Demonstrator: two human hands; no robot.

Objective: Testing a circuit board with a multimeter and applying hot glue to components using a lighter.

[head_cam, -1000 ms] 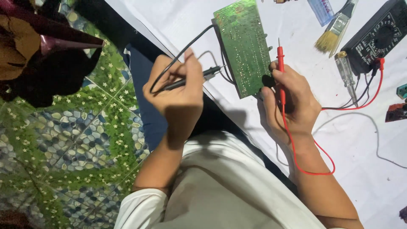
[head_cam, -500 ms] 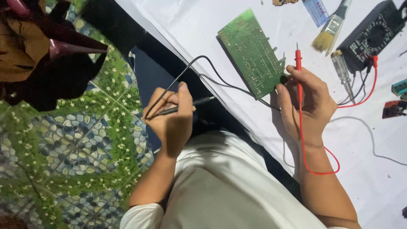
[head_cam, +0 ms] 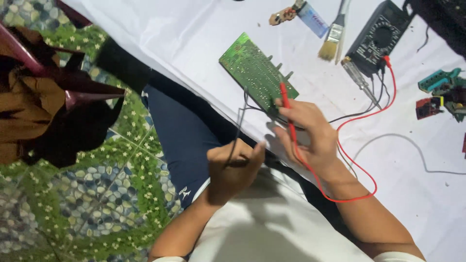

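Note:
A green circuit board lies on the white sheet. My right hand grips the red test probe, whose tip rests on the board's near edge. From it a red lead loops back to the black multimeter. Below the table edge, over my lap, my left hand is closed around the black probe. Its black lead rises toward the board.
A paintbrush, a small blue-capped tube, a screwdriver and loose board pieces lie on the sheet. A grey wire crosses it at right. Dark cloth lies on the green patterned floor at left.
My left hand has drawn back toward my lap with the black probe. My right hand has brought the red probe's tip onto the board's near edge.

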